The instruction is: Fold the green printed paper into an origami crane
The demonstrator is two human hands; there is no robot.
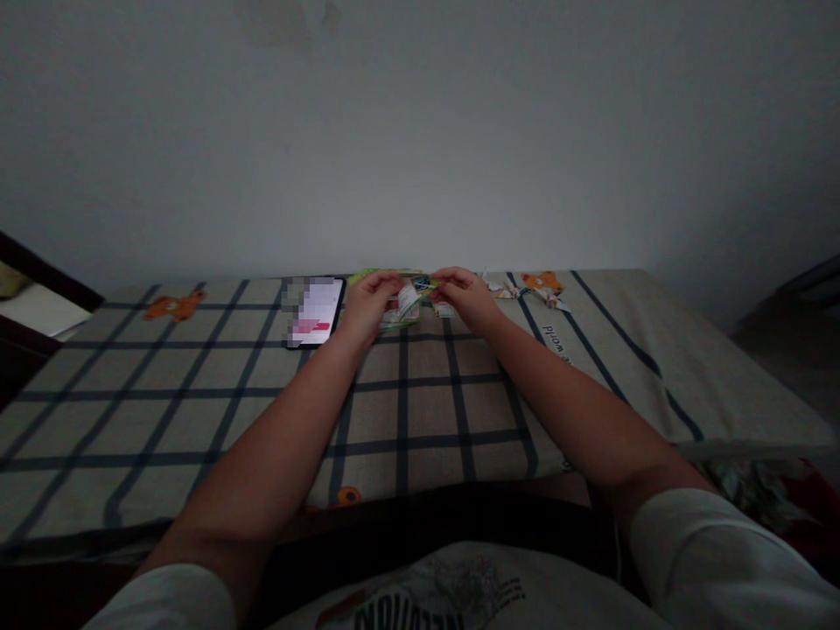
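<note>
My left hand (368, 308) and my right hand (467, 297) meet near the back of the table, fingers closed in a pinch. Between them they hold a small folded piece of printed paper (409, 302), white with green and dark blue parts. Under and behind the hands lies a green-edged printed sheet (387, 272), partly covered by my left hand. Just past my right hand, crumpled strips of printed paper (548, 297) lie on the cloth. The dim light leaves the fine print unreadable.
A phone (321, 306) with its screen lit lies left of my left hand. A checked cloth (229, 420) with orange bear prints covers the table, which meets a pale wall (420, 157) at the back. Dark furniture (39, 271) stands at the left edge.
</note>
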